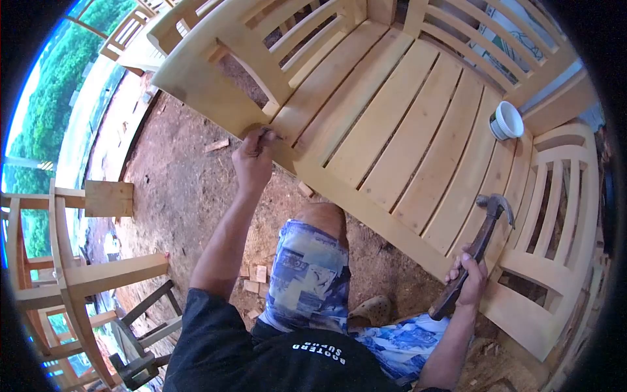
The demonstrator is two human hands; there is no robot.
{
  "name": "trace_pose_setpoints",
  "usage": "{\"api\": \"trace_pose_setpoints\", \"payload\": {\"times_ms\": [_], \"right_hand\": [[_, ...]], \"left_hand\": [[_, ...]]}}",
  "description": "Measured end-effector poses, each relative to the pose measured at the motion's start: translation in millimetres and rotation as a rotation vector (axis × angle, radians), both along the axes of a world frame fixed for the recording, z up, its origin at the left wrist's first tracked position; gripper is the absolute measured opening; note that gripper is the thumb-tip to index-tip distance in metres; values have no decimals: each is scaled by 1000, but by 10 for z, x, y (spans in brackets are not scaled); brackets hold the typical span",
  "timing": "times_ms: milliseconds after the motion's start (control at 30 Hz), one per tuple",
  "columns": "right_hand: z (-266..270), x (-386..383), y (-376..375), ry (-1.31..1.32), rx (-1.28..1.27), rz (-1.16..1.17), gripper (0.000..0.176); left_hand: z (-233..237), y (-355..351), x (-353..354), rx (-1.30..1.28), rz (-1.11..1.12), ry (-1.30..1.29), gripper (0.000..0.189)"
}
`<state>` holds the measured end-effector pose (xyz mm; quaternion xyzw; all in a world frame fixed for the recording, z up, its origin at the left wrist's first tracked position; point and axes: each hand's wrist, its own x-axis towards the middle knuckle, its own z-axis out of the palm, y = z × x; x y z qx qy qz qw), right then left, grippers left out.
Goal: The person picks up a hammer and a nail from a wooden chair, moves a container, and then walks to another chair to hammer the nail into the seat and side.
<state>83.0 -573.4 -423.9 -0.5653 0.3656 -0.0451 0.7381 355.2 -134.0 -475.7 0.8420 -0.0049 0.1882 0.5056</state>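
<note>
Right hand [467, 276] has its grip wrapped round the hammer's [484, 239] dark handle, head up over the right side of the slatted wooden seat [400, 145]; left hand [253, 160] has fingertips pinched in by the seat's front-left corner, can't tell what's between them. Hammer should be rigid, head-heavy, hard to damage. Best hold is probably lower on the handle, near the butt, clear of the claw.

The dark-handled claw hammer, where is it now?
In the head view, the hammer is right of centre, in the person's bare right hand, its metal head appearing below the round white container on the pale wooden bench.
</note>
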Motion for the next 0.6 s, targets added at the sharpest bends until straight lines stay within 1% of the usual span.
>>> {"api": "trace_pose_setpoints", "payload": {"times_ms": [100, 200, 300, 600], "right_hand": [[-2, 2, 6, -7, 3, -6, 33], [-11, 3, 10, 2, -5, -17, 32], [-26, -1, -2, 6, -10, -16, 31], [-31, 5, -3, -11, -11, 0, 32]], "left_hand": [[110, -87, -24, 218, 53, -80, 21], [86, -85, 5, 261, 54, -109, 21], [71, -92, -1, 266, 87, -83, 21], [93, -128, -3, 256, 78, -96, 20]]}}
